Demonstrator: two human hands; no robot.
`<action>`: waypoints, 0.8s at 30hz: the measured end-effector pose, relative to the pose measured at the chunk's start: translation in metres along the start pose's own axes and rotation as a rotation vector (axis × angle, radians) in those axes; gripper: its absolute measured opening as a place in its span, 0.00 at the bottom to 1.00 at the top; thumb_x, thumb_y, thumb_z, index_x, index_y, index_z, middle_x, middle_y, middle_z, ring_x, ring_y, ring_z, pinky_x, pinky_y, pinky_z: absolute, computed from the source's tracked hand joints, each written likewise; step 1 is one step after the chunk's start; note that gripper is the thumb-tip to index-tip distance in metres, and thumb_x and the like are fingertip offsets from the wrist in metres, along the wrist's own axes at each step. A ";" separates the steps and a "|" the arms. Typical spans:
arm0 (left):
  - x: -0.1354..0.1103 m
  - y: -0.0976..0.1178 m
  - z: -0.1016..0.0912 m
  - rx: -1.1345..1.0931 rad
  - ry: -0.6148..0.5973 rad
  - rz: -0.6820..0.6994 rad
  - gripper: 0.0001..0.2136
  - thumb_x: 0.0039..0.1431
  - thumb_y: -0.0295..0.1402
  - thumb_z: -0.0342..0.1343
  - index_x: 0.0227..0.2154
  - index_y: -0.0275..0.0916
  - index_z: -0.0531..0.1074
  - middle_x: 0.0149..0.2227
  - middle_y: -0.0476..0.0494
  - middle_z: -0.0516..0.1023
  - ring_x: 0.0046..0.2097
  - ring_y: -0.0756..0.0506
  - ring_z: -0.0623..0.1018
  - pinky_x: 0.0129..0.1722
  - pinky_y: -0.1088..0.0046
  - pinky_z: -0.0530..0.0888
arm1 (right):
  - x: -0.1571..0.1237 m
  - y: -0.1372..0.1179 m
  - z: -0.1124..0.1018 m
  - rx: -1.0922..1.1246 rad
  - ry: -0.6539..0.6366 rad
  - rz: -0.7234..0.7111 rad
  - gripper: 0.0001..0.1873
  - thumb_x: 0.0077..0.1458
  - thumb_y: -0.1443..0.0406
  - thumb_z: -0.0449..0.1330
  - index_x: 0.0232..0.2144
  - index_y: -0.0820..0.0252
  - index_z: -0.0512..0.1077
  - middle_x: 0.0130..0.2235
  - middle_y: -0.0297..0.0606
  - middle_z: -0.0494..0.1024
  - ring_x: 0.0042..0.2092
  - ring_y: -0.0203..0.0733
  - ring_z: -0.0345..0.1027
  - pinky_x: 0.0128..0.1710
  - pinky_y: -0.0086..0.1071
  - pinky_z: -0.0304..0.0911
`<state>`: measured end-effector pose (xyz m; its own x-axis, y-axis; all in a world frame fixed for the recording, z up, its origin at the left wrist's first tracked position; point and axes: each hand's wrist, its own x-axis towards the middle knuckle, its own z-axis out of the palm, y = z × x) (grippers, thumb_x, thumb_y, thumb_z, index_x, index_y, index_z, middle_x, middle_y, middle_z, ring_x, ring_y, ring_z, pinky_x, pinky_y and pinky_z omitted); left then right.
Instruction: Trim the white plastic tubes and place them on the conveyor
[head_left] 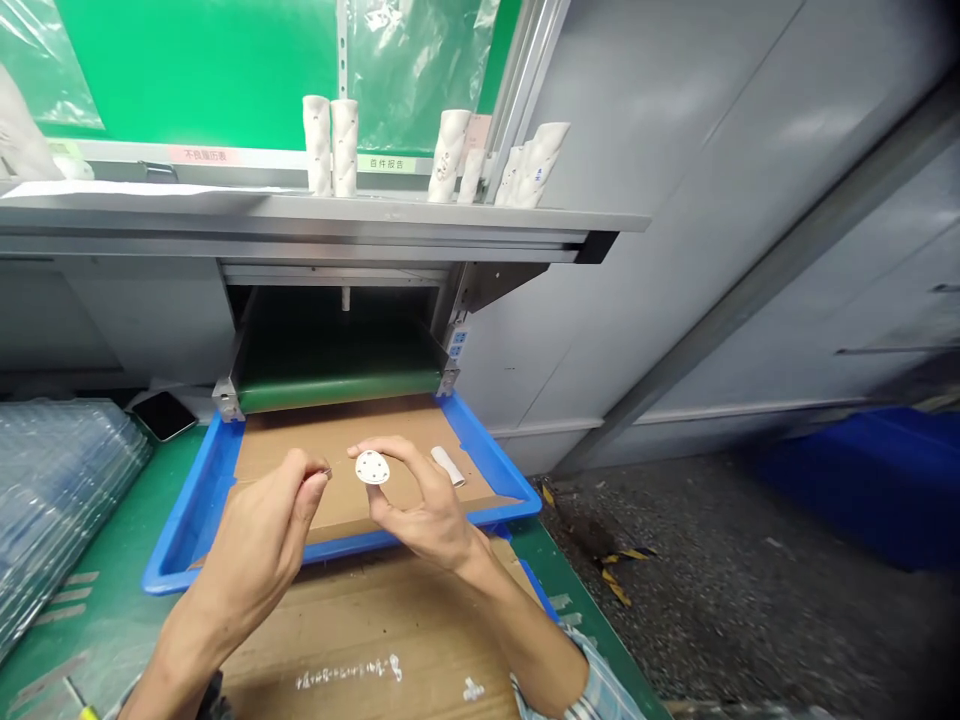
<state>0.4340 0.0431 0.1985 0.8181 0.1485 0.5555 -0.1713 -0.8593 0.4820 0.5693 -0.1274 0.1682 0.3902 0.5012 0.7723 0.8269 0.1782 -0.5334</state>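
- Since the left hand point(259, 535) and right hand point(427, 505) are both up in mid-air over a blue plastic tray point(196, 500), nothing they're holding has support underneath, and that's my biggest worry here.
- The right hand's grip is clamped on the edge of a white perforated disc point(372, 467), using just the fingertips. A sweaty finger or slight shift could spin it loose and drop it.
- The left hand's grip is pinched together on a small piece point(327, 473) between thumb and index finger. It's too tiny to make out, tbh, and probably the easiest thing to lose if it pings away.
- If that piece missed the tray, it could get lost among the white scraps point(345, 672) on the cardboard sheet point(375, 640) lying across the green bench point(105, 510), or bounce onto the floor point(675, 520).
- A white cylinder point(448, 466) lies on the tray's cardboard liner point(397, 425), just beside the right hand, so a careless knuckle could roll it.
- More white cylindrical parts point(317, 145) stand on the metal shelf point(300, 213) above, at least 2 upright side by side. A solid bump to the shelf could topple them.
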 end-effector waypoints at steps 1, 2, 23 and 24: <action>0.001 0.000 -0.001 0.004 0.013 0.043 0.13 0.79 0.38 0.42 0.39 0.44 0.67 0.28 0.54 0.72 0.26 0.49 0.73 0.28 0.74 0.68 | 0.000 0.000 0.000 0.014 0.002 0.009 0.22 0.61 0.75 0.61 0.55 0.54 0.72 0.48 0.39 0.83 0.50 0.42 0.80 0.53 0.35 0.77; 0.001 0.000 -0.001 0.015 0.033 0.075 0.13 0.79 0.38 0.42 0.39 0.44 0.68 0.29 0.54 0.73 0.27 0.49 0.74 0.30 0.74 0.68 | 0.000 0.000 0.000 0.025 0.002 0.014 0.22 0.61 0.75 0.61 0.55 0.54 0.72 0.48 0.39 0.82 0.50 0.42 0.79 0.53 0.36 0.76; -0.005 0.002 0.001 0.168 0.012 0.095 0.17 0.77 0.49 0.50 0.39 0.42 0.73 0.30 0.53 0.82 0.27 0.49 0.81 0.28 0.73 0.67 | 0.000 -0.007 -0.002 0.088 -0.152 -0.036 0.27 0.60 0.76 0.58 0.60 0.53 0.70 0.50 0.43 0.80 0.54 0.46 0.76 0.53 0.42 0.76; -0.005 0.002 0.001 0.165 0.016 0.102 0.17 0.77 0.48 0.49 0.39 0.43 0.73 0.30 0.53 0.82 0.27 0.49 0.81 0.27 0.73 0.67 | 0.000 -0.006 -0.002 0.087 -0.158 -0.030 0.27 0.61 0.76 0.59 0.61 0.54 0.70 0.50 0.44 0.79 0.54 0.46 0.76 0.52 0.42 0.76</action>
<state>0.4300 0.0400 0.1960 0.7920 0.0636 0.6072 -0.1593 -0.9386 0.3062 0.5652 -0.1303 0.1728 0.2915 0.6200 0.7285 0.7965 0.2645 -0.5438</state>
